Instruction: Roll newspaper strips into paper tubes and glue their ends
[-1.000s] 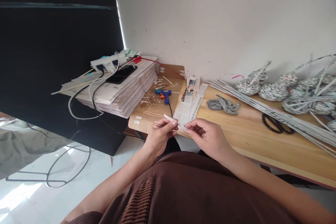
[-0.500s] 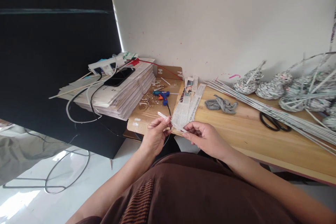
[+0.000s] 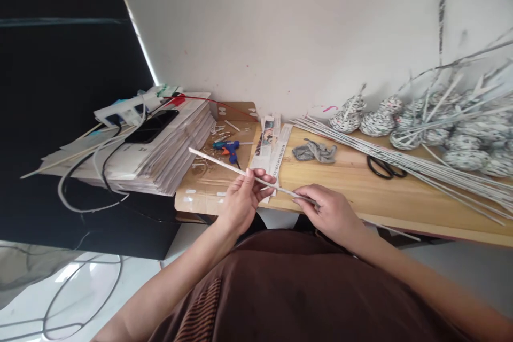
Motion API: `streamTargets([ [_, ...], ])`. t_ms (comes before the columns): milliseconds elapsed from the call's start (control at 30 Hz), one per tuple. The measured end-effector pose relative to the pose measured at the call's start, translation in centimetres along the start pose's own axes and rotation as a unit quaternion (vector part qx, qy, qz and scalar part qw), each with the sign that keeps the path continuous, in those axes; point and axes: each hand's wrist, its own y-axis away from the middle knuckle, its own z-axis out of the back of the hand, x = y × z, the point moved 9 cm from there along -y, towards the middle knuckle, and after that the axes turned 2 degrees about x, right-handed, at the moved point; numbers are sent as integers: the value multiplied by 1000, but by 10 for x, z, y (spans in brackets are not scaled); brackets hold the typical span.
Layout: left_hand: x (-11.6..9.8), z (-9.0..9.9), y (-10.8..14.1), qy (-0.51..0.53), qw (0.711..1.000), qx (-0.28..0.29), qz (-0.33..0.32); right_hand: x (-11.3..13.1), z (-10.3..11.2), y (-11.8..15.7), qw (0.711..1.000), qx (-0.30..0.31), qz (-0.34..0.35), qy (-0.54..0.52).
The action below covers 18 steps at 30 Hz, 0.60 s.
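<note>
A long thin rolled-paper stick slants across the front of the body, its pale end up at the left. My left hand pinches it between thumb and fingers near its middle. My right hand is closed round it farther to the right, and a thin length shows beyond that wrist, below the table edge. Behind the hands, printed newspaper strips lie on the table. A blue glue gun rests on a cardboard sheet among paper scraps.
At the left is a tall paper stack with a phone and power strip on top. Toward the right lie a grey cloth, black-handled scissors, a bundle of paper sticks and several woven paper shapes.
The view has shifted right. The paper stick now extends well up and left past my left hand, where only a short end showed before. My hands are slightly farther apart.
</note>
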Motion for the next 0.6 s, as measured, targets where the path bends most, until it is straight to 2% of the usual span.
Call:
streamTargets([
  [67, -2, -7, -6, -1, 1000, 8, -9, -3, 3, 0, 1000, -2, 0, 10],
  [233, -27, 3, -22, -1, 997, -29, -69, -15, 21, 11, 997, -50, -2, 51],
  [300, -22, -4, -22, -21, 998, -12, -52, -15, 22, 13, 998, -45, -1, 50],
  [433, 6, -22, -15, -58, 998, 37, 11, -12, 19, 11, 1000, -28, -12, 8],
  [600, 9, -16, -14, -45, 999, 23, 6, -19, 15, 11, 995, -6, -80, -65],
])
